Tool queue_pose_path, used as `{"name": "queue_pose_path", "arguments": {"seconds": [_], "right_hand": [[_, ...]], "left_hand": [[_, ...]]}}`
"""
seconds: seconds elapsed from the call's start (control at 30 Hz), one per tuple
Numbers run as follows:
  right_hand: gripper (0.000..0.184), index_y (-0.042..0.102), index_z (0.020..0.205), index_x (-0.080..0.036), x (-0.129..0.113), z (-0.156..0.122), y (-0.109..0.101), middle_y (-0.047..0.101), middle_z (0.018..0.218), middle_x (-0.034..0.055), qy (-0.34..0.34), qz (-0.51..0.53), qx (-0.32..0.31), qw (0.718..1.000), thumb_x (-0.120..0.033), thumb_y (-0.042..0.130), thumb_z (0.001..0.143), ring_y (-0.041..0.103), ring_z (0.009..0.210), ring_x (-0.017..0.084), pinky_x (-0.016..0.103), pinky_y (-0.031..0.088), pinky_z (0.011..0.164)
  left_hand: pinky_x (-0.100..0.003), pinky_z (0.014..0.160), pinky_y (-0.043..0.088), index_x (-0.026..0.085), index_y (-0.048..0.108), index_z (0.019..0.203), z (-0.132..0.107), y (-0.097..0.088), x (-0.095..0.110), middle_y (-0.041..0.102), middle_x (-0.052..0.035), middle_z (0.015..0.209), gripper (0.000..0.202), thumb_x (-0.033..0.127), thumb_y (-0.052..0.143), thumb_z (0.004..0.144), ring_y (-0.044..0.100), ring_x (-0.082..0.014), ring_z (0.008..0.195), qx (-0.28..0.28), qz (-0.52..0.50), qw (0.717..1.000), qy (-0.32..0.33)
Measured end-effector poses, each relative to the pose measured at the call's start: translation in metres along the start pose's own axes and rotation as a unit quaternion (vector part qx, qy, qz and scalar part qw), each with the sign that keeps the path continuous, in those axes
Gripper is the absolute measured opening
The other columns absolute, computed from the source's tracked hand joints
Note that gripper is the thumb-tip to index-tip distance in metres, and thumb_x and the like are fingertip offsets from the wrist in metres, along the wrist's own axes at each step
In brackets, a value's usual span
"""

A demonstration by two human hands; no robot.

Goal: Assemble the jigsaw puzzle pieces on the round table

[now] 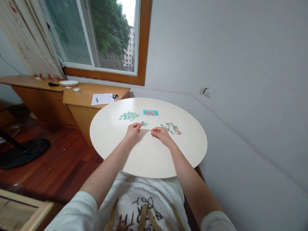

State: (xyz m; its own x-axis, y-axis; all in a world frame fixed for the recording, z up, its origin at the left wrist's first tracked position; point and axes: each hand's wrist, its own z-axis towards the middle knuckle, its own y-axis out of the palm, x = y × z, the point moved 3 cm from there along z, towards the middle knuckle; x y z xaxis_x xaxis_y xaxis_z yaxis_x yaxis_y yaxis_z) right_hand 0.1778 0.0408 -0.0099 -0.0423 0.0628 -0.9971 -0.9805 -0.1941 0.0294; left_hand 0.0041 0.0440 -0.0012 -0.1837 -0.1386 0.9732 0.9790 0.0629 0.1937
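On the round white table [149, 157] my left hand [133, 131] has its fingers pinched together at a small cluster of joined puzzle pieces [144, 124]. My right hand [160, 133] lies just to the right, fingers curled in a pinch; what it holds is too small to make out. A pile of teal loose pieces [129, 116] lies to the far left. A pile of colourful loose pieces [172, 128] sits beyond my right hand. A small picture card [150, 112] lies at the far middle.
A wooden cabinet [79, 106] stands left of the table, with a sheet of paper [102, 98] and a pen on it. A white plate [68, 83] rests on a further counter under the window. A white wall runs along the right.
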Motion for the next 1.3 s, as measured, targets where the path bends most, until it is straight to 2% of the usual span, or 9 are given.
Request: {"name": "queue_pose_path", "arguments": {"seconds": [0.13, 0.33, 0.6, 1.0, 1.3], "right_hand": [[0.027, 0.065, 0.067, -0.017, 0.0012, 0.0005, -0.0007, 0.064, 0.061, -0.0008, 0.004, 0.000, 0.001, 1.000, -0.031, 0.079, 0.048, 0.056, 0.057, 0.010, 0.025, 0.045, 0.060], [0.029, 0.066, 0.068, -0.017, 0.0006, -0.0004, -0.0012, 0.065, 0.063, 0.0003, 0.003, -0.002, -0.002, 1.000, -0.034, 0.079, 0.048, 0.056, 0.057, 0.010, 0.025, 0.046, 0.059], [0.030, 0.066, 0.067, -0.017, -0.0011, -0.0011, -0.0001, 0.064, 0.062, 0.0004, -0.006, -0.006, 0.001, 1.000, -0.034, 0.080, 0.047, 0.056, 0.056, 0.010, 0.025, 0.046, 0.057], [0.027, 0.066, 0.067, -0.017, 0.0007, 0.0004, -0.0007, 0.064, 0.061, -0.0001, -0.002, -0.008, 0.003, 1.000, -0.030, 0.078, 0.048, 0.056, 0.057, 0.010, 0.025, 0.045, 0.059], [0.026, 0.066, 0.066, -0.017, -0.0015, -0.0010, 0.0009, 0.064, 0.060, -0.0008, 0.003, 0.003, 0.006, 1.000, -0.028, 0.079, 0.047, 0.056, 0.056, 0.010, 0.024, 0.043, 0.057]], "left_hand": [[-0.022, 0.044, 0.027, 0.015, 0.058, 0.064, 0.0036, -0.0024, -0.0043, 0.043, 0.0047, 0.049, 0.036, 0.047, 0.072, 0.053, 0.036, -0.0059, 0.045, 0.012, -0.029, 0.999, -0.024], [-0.022, 0.045, 0.027, 0.016, 0.056, 0.063, 0.0020, -0.0014, -0.0045, 0.041, 0.0061, 0.048, 0.032, 0.044, 0.070, 0.055, 0.036, -0.0057, 0.045, -0.001, -0.033, 0.999, -0.025], [-0.022, 0.046, 0.027, 0.015, 0.056, 0.064, 0.0019, -0.0018, -0.0047, 0.045, 0.0057, 0.049, 0.031, 0.040, 0.072, 0.054, 0.037, -0.0052, 0.045, 0.007, -0.036, 0.999, -0.030], [-0.022, 0.047, 0.030, 0.013, 0.060, 0.063, 0.0030, -0.0034, -0.0035, 0.058, 0.0002, 0.058, 0.026, 0.035, 0.072, 0.057, 0.040, -0.0051, 0.046, 0.017, -0.033, 0.999, -0.023], [-0.023, 0.047, 0.030, 0.013, 0.058, 0.063, 0.0016, -0.0036, -0.0027, 0.058, -0.0001, 0.059, 0.030, 0.038, 0.073, 0.055, 0.039, -0.0049, 0.046, 0.019, -0.032, 0.999, -0.028]]}}
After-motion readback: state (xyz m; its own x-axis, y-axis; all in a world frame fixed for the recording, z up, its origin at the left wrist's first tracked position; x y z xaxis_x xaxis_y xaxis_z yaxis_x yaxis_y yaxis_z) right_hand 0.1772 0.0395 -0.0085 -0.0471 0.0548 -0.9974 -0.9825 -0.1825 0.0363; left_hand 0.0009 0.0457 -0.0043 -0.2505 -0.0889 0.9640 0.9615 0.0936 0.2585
